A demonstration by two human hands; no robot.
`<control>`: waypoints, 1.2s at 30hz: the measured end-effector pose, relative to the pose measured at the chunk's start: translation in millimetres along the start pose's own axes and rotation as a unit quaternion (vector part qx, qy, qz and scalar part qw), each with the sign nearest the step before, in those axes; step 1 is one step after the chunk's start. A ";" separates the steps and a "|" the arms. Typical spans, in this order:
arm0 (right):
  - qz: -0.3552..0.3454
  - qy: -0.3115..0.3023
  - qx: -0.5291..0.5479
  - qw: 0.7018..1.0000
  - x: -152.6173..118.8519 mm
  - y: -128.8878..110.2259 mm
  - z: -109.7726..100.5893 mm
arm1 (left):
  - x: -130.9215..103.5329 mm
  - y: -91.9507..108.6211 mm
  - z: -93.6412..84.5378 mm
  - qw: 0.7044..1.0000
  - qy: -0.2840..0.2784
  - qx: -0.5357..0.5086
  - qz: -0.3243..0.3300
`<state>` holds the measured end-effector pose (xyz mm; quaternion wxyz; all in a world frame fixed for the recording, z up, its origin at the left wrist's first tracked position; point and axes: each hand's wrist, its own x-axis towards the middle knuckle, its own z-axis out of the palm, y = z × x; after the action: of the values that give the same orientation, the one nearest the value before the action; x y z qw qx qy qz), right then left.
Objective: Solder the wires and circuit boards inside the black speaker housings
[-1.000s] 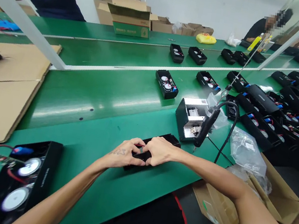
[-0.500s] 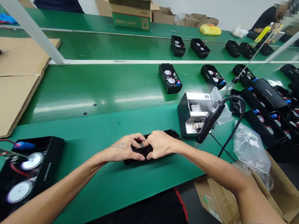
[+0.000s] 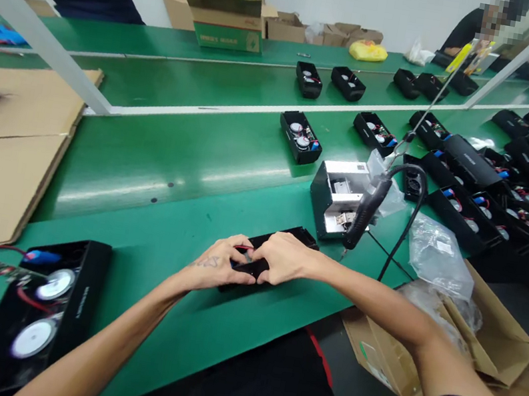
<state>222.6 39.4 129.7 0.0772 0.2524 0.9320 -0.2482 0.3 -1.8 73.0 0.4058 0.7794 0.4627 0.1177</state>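
A black speaker housing (image 3: 300, 234) lies on the green bench in front of me, its open side up. My left hand (image 3: 219, 262) grips its left part, thumb along the near wall and fingers reaching inside by a red wire. From the right, my right hand (image 3: 281, 255) is curled over the middle of the housing, fingertips pressed down inside and almost meeting the left fingers. What lies under the fingertips is mostly hidden. Nearer at the left sits another open speaker housing (image 3: 91, 291) with two round white-backed speakers, a blue battery and a small circuit board on red wires.
Beyond my right hand stand a silver-black screw feeder (image 3: 340, 200) and a hanging electric screwdriver (image 3: 367, 212). Several housings (image 3: 299, 138) line the green conveyor, with more heaped at right. A cardboard sheet (image 3: 0, 167) lies left; an open carton (image 3: 399, 362) is below right. Other people stand across.
The view has shifted slightly. Both hands stay on the housing in nearly the same grip, with only small finger movement.
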 end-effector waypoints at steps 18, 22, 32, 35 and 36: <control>0.298 0.635 0.277 0.657 -102.9 105.9 64.4 | -42.3 3.1 76.4 0.917 0.237 0.274 0.166; 0.198 0.648 0.351 0.646 -98.0 102.4 70.1 | -38.8 -1.4 85.0 0.919 0.287 0.215 0.163; 0.091 0.767 0.298 0.561 -94.0 94.9 -4.7 | -34.1 7.0 81.7 0.912 0.314 0.202 0.169; 0.116 0.736 0.295 0.598 -84.8 99.0 -8.2 | -31.4 7.2 77.7 0.904 0.305 0.241 0.176; 0.127 0.722 0.299 0.611 -83.5 99.9 -7.4 | -30.6 6.6 76.9 0.900 0.306 0.252 0.180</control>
<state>345.2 81.9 116.2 -0.6694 0.4751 0.5188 -0.2388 30.8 -68.7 34.3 0.0060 0.8515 0.4296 0.3005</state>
